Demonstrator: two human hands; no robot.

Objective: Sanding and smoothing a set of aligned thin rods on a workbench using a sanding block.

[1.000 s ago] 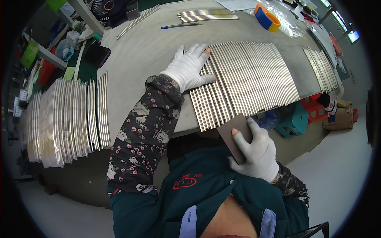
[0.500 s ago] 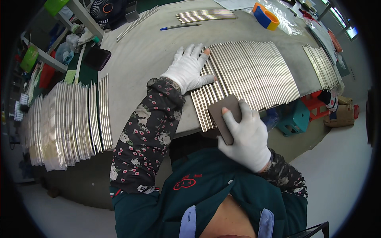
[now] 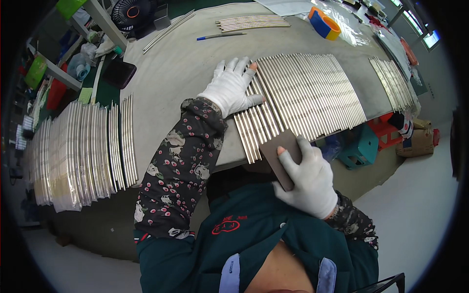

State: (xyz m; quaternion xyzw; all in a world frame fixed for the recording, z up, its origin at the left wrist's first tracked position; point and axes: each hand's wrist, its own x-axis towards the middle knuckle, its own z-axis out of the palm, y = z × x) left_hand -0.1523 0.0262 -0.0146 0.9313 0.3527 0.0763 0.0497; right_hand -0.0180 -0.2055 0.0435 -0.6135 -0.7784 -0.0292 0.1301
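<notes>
On the near edge of the grey worktable, I've got a row of thin metal strips laid side by side, w/ the dark sanding block sitting on their near ends. R hand, white glove, is closed around the block, thumb on its top face. L hand, also gloved, lies flat w/ fingers spread, pressing the far-left strips down; it grips nothing.

Risk, as I judge it: strip ends overhang the table edge, so a hard stroke could tip or slide one off, esp. the leftmost few that the L hand doesn't fully pin. Block could also skate sideways & fan the row apart.

Vs 0.5 s ago: block & R hand have come back toward the body, nearer the strip ends; L hand hasn't moved.

Further out: more strips to the right, a big stack at left, tape roll, blue pen.
</notes>
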